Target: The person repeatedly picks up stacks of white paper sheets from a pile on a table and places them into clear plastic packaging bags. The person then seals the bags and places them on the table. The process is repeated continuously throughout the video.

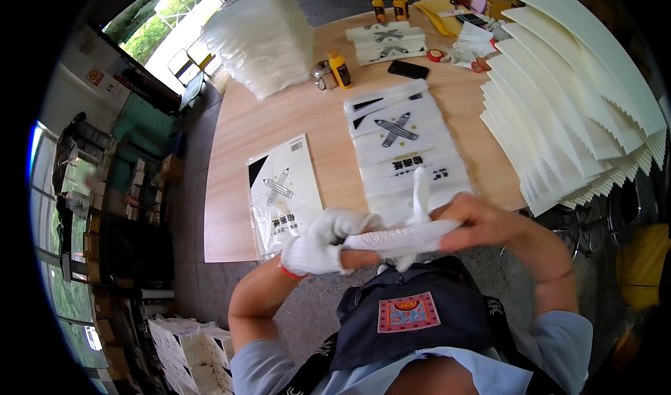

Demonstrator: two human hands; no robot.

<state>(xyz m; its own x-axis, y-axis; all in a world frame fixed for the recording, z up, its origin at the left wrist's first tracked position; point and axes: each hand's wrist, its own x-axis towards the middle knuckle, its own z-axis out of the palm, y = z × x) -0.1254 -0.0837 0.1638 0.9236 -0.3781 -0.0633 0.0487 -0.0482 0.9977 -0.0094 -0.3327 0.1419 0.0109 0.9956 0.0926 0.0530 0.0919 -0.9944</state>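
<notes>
Two hands meet just below the near edge of the surface point(231, 206); the left hand point(325, 241) already wears a white glove, its fingers curled and pinching the cuff end of a second white glove point(402, 238); the right hand point(482, 224) is bare, its fingers pressed together around the other end of that glove, one loose glove finger sticking up above them; so, as I judge it, one hand is gloved and the other is not yet covered. Just beyond the fingers lies a stack of clear bags with a crossed-pencil print point(405, 143); to the left of the fingers sits a single printed packet point(283, 192); to the right a tall fanned pile of cream sheets point(573, 101) overhangs the edge. Well beyond the fingers stand a yellow bottle point(340, 70), a black phone point(408, 69), a red tape roll point(435, 55) and a heap of white plastic bags point(258, 35); none of these is touched.
</notes>
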